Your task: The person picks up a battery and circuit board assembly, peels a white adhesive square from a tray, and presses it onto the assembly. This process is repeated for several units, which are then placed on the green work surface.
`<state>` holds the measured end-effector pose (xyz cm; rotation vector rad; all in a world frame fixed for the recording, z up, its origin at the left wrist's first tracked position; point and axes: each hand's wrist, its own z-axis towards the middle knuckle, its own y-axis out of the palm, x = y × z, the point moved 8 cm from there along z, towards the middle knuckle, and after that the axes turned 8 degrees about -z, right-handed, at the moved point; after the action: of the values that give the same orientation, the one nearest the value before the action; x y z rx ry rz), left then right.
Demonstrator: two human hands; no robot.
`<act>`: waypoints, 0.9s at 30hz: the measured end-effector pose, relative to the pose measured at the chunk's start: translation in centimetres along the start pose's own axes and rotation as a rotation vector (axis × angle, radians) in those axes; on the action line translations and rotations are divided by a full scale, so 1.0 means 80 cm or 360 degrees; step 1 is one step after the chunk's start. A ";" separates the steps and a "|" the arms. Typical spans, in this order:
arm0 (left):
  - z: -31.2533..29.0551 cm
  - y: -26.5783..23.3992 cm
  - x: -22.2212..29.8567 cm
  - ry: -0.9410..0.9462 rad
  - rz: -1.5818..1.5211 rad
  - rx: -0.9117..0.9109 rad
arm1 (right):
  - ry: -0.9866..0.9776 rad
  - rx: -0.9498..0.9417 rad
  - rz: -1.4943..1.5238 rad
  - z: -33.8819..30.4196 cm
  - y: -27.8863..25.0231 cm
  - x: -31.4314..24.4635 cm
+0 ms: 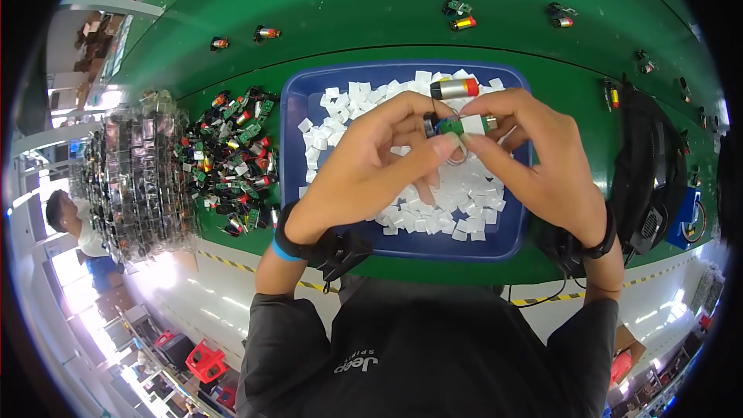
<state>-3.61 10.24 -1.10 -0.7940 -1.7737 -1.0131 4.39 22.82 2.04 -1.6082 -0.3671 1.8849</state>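
Over the blue tray (pixel 288 147), both hands hold one small green circuit board (pixel 449 127) between thumbs and fingers. My left hand (pixel 375 159) is closed on the board's left end, beside a small black round part. My right hand (pixel 534 139) pinches its right end, where a white square pad (pixel 473 125) lies against the board. A cylindrical battery (pixel 455 89), silver with a red and yellow end, sits just above the board at the fingertips, with thin wires near it. Many loose white square pads (pixel 433 217) fill the tray below.
A heap of circuit boards with batteries (pixel 236 155) lies left of the tray, beside stacked clear plastic trays (pixel 143 178). More assemblies (pixel 463 23) are spread along the green table (pixel 348 8). A black bag (pixel 654 170) and a blue box (pixel 685 220) are at right. A person (pixel 77 224) is far left.
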 end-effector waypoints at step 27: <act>-0.005 -0.020 -0.016 0.0043 0.0086 0.0009 | -0.0544 0.0181 -0.0748 -0.003 0.009 -0.026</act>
<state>-4.36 9.07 -2.66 -0.8167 -1.7223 -0.9785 4.57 20.96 3.20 -1.0098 -0.7017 1.7640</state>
